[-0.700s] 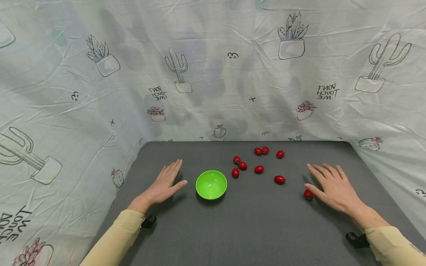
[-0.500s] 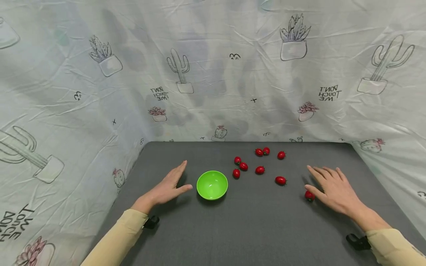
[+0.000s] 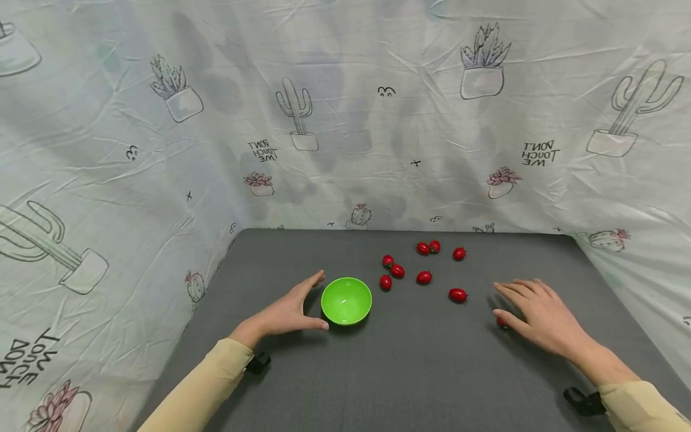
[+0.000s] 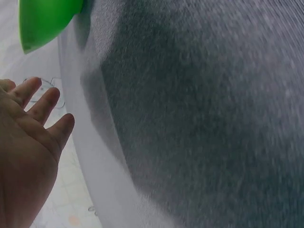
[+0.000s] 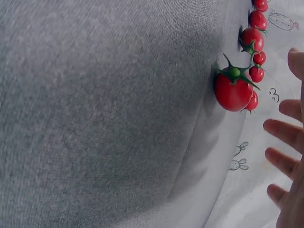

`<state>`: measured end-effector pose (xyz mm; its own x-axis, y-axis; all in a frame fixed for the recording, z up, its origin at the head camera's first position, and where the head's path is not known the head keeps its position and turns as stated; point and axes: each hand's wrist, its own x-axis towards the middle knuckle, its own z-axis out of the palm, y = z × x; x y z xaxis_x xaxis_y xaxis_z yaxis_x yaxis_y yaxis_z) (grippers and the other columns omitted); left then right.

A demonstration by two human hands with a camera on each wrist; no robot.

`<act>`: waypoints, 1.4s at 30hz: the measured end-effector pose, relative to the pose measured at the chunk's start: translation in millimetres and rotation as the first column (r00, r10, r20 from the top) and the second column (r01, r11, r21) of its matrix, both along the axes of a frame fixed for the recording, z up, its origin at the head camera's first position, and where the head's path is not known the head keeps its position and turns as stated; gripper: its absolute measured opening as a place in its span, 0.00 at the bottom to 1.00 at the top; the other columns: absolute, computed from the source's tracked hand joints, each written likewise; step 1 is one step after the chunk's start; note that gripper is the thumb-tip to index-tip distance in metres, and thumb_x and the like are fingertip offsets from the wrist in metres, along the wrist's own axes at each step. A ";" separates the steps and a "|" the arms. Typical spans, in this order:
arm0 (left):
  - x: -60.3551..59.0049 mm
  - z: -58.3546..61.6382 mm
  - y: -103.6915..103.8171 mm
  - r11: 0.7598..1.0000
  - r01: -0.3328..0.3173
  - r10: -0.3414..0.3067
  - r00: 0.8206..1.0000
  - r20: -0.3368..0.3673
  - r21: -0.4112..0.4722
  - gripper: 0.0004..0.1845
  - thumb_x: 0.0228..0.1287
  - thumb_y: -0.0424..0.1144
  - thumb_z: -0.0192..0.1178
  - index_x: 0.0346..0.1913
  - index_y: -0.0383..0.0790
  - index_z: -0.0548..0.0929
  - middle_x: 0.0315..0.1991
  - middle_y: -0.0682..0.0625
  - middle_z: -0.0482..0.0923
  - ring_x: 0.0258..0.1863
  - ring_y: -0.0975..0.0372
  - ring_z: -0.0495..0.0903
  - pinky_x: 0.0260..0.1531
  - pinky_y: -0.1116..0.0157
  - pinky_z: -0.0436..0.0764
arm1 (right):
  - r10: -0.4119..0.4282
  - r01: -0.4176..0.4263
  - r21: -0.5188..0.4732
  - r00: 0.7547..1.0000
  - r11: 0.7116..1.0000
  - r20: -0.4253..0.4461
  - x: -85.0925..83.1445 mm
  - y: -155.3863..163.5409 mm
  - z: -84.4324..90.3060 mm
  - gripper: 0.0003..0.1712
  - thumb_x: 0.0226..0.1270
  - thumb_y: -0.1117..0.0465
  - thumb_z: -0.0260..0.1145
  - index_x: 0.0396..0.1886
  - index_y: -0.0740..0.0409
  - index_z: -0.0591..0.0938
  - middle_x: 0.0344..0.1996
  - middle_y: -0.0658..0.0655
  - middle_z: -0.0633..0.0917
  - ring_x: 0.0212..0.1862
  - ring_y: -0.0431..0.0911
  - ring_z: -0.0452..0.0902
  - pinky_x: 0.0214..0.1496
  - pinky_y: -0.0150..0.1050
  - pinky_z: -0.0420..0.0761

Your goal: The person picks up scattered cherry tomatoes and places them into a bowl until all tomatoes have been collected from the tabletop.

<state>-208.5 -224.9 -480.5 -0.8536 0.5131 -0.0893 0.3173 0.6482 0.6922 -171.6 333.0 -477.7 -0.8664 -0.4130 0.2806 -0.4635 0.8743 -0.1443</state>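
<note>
A green bowl (image 3: 346,302) stands on the dark grey table, its inside bare. My left hand (image 3: 288,309) is just left of it, thumb and fingers spread apart around its near-left side and holding nothing. In the left wrist view the bowl (image 4: 45,23) shows beyond the fingertips (image 4: 65,124). My right hand (image 3: 542,318) hovers at the right of the table with fingers relaxed. Under its thumb a cherry tomato (image 3: 502,323) is mostly hidden; the right wrist view shows that tomato (image 5: 232,90) with its green stalk, apart from the fingers.
Several more cherry tomatoes lie right of the bowl: one (image 3: 458,295) toward the right hand, one (image 3: 424,277) in the middle, others (image 3: 385,282) close to the bowl and a few (image 3: 459,254) near the back edge. A white curtain (image 3: 345,120) with cactus drawings hangs behind the table.
My left hand has moved right to the bowl, its thumb and fingers opening wider apart. The right hand has come slightly lower over the tomato, covering more of it. The view has shifted a little.
</note>
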 end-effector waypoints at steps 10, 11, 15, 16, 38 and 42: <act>-6.0 -8.3 17.5 0.999 0.043 -0.044 0.998 0.036 0.028 0.67 0.50 0.62 0.78 0.84 0.51 0.44 0.81 0.53 0.49 0.79 0.54 0.49 0.69 0.41 0.61 | 0.117 -0.117 -0.038 0.993 0.992 -0.011 3.9 -10.0 2.4 0.29 0.65 0.50 0.75 0.62 0.57 0.84 0.57 0.57 0.84 0.60 0.58 0.74 0.61 0.60 0.67; -6.4 -8.6 18.1 0.998 0.046 -0.048 0.998 0.045 0.032 0.67 0.50 0.62 0.79 0.84 0.51 0.44 0.81 0.53 0.48 0.79 0.54 0.49 0.69 0.41 0.61 | 0.121 -0.121 -0.040 0.993 0.992 -0.010 4.4 -10.9 2.2 0.28 0.65 0.50 0.76 0.62 0.57 0.84 0.57 0.56 0.84 0.59 0.57 0.75 0.60 0.60 0.67; -9.3 -9.9 19.6 0.997 0.053 -0.057 0.995 0.079 0.054 0.67 0.51 0.59 0.79 0.84 0.51 0.43 0.81 0.53 0.47 0.79 0.53 0.49 0.68 0.41 0.60 | 0.124 -0.124 -0.054 0.992 0.991 -0.002 7.8 -11.4 2.4 0.27 0.65 0.51 0.76 0.61 0.57 0.85 0.56 0.56 0.84 0.57 0.56 0.76 0.58 0.59 0.70; -10.0 -9.9 19.7 0.997 0.053 -0.058 0.995 0.086 0.060 0.67 0.51 0.59 0.79 0.84 0.51 0.42 0.81 0.53 0.47 0.78 0.53 0.49 0.69 0.41 0.60 | 0.120 -0.120 -0.062 0.993 0.991 0.006 8.7 -10.8 2.5 0.27 0.65 0.51 0.76 0.61 0.57 0.85 0.56 0.56 0.84 0.58 0.56 0.76 0.57 0.60 0.70; -15.9 -20.9 20.3 0.994 0.038 -0.053 0.987 0.153 0.102 0.65 0.53 0.56 0.79 0.84 0.55 0.42 0.82 0.51 0.43 0.79 0.51 0.48 0.69 0.40 0.59 | 0.067 0.085 -0.340 0.909 0.937 0.411 9.5 36.5 -5.5 0.29 0.69 0.63 0.70 0.69 0.58 0.78 0.64 0.63 0.78 0.65 0.63 0.65 0.59 0.66 0.64; -16.3 -21.8 20.1 0.993 0.038 -0.056 0.986 0.157 0.112 0.65 0.53 0.55 0.79 0.84 0.55 0.42 0.82 0.52 0.42 0.79 0.51 0.46 0.68 0.39 0.59 | 0.078 0.089 -0.347 0.895 0.934 0.438 6.8 39.8 -7.5 0.29 0.69 0.62 0.70 0.69 0.59 0.77 0.64 0.62 0.79 0.66 0.59 0.66 0.61 0.60 0.65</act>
